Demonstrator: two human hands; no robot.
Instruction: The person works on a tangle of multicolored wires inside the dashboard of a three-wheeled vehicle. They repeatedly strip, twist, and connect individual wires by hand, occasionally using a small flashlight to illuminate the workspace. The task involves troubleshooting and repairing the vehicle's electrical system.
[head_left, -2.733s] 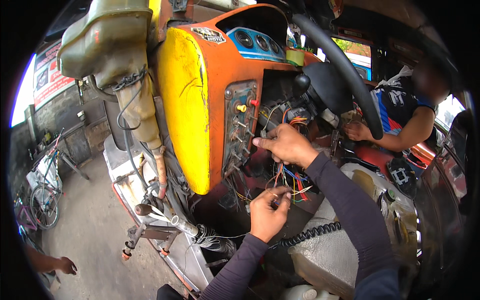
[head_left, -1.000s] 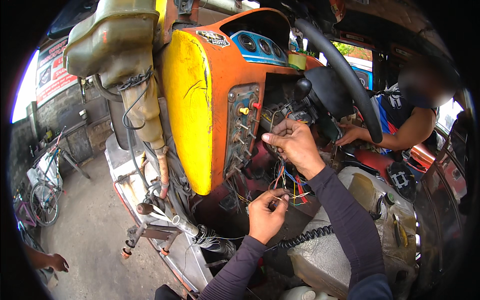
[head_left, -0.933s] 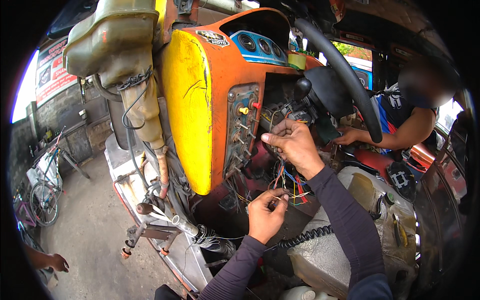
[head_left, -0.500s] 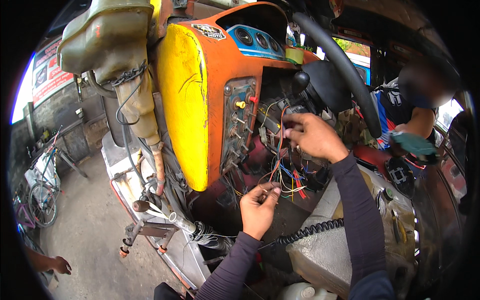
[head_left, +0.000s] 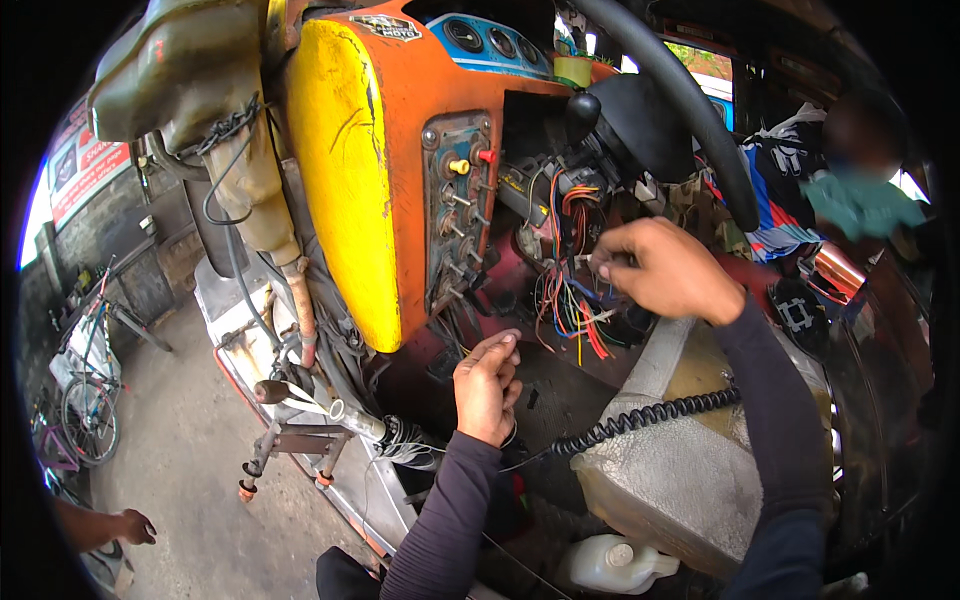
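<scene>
- The right hand (head_left: 672, 272) is reaching into the open dashboard, its fingers (head_left: 612, 270) pinching what looks like thin wire ends at the bundle of coloured wires (head_left: 572, 300), though the wire itself is too small to make out clearly.
- The left hand (head_left: 487, 385) is hovering lower, just below the orange and yellow dashboard panel (head_left: 400, 170), its fingers curling narrowly around a thin wire.
- The wire bundle is hanging beneath the steering column, beside the switch panel (head_left: 458, 215).
- A black coiled cable (head_left: 650, 415) is lying across the grey seat block (head_left: 680, 470) between both forearms.
- The black steering wheel (head_left: 690, 110) is arching above the right hand.
</scene>
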